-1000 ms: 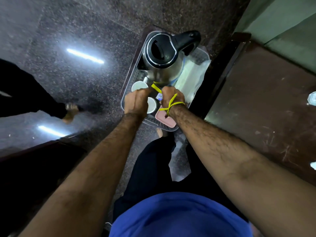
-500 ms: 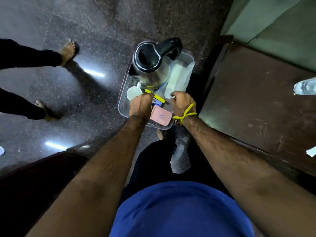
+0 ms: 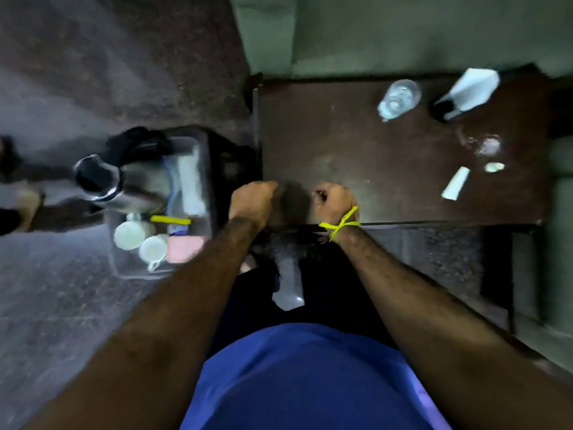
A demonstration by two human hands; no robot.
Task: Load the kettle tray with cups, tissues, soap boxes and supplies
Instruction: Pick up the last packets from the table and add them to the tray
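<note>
Tray (image 3: 124, 268) released; both hands (image 3: 254, 200) now over table (image 3: 372, 156).

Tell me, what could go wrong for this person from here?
The tray sits low beside their legs with a tall kettle and two cups near its edge; a careless step might knock them. On the table, reaching across could tip the upright water bottle.

My table (image 3: 356, 150) and the floor (image 3: 77, 305)

On the table's far right lie a plastic bottle (image 3: 398, 99) and white packets (image 3: 455, 183); the tray (image 3: 124, 268) sits on the floor, left.
</note>
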